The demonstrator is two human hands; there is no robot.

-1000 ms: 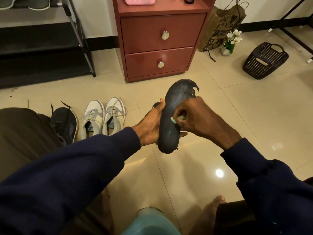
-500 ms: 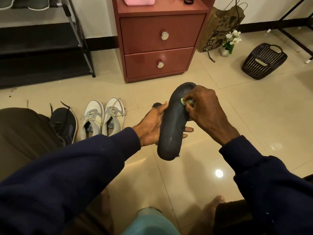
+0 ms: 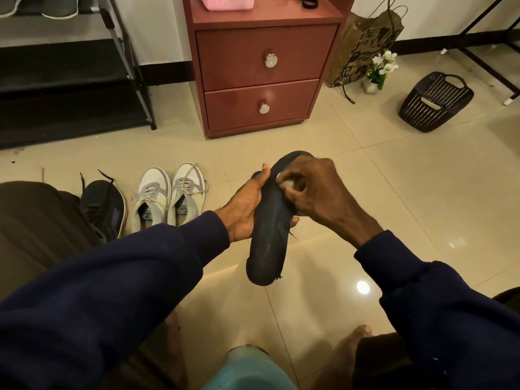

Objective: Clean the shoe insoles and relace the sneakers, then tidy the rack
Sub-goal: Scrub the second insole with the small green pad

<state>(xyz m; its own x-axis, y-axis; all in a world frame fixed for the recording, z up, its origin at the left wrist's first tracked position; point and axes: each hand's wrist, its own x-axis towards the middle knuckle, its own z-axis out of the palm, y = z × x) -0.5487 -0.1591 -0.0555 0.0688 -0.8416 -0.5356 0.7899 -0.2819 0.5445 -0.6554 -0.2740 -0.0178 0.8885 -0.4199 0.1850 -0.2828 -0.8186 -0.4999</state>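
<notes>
Your left hand (image 3: 247, 209) grips the one dark insole (image 3: 267, 249) above the floor. Your right hand (image 3: 315, 192), pinching one pale-green pad (image 3: 284, 182), has moved from mid-length toward the toe end: scrubbing apparently under way, relacing pending. Alongside: two white sneakers (image 3: 152, 198), one dark sneaker (image 3: 102, 204).

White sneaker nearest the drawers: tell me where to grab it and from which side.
Take the white sneaker by its heel collar, from above on the near side. It stands upright, heel toward the camera and mouth open upward, with the other white sneaker close on its left.
</notes>
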